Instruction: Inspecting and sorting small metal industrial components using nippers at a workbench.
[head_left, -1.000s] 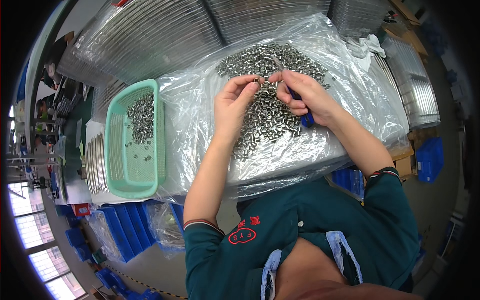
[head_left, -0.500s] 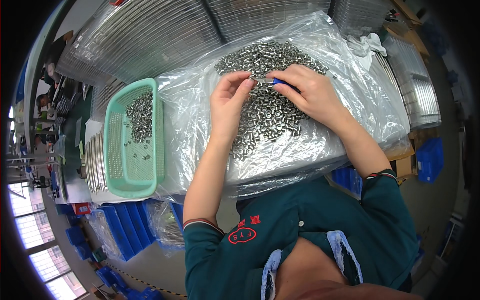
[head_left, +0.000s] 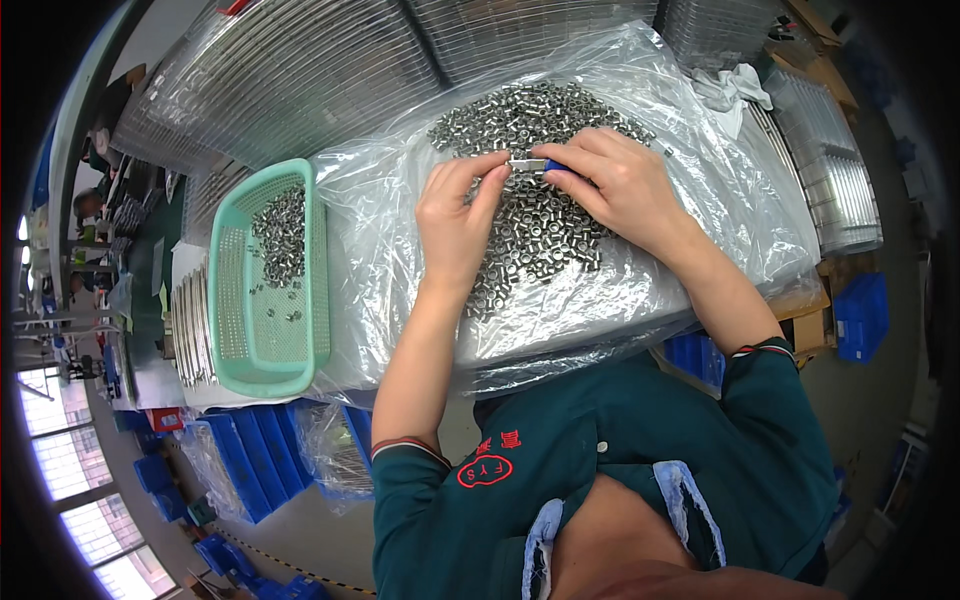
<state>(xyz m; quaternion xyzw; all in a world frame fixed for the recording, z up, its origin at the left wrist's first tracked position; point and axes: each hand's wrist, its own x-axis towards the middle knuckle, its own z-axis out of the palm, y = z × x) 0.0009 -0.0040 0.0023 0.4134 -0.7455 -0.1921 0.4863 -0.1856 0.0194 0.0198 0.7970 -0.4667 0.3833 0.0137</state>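
My right hand is closed around a blue-handled tool with a flat silver blade, which points left. My left hand pinches a small metal sleeve between thumb and forefinger at the blade's tip; the fingers mostly cover that piece. Both hands are over a heap of small shiny metal sleeves, spread on clear plastic sheeting. To the left stands a pale green plastic basket, with more small metal pieces inside.
Stacked clear plastic trays line the back of the table, with another stack at the right. A white cloth lies at the back right. Metal rods lie left of the basket. Blue bins stand below the table edge.
My left hand has turned slightly, its fingers straighter and its fingertips a little further right. More of the tool's blade shows, and it is now nearly level. My right hand has barely moved.
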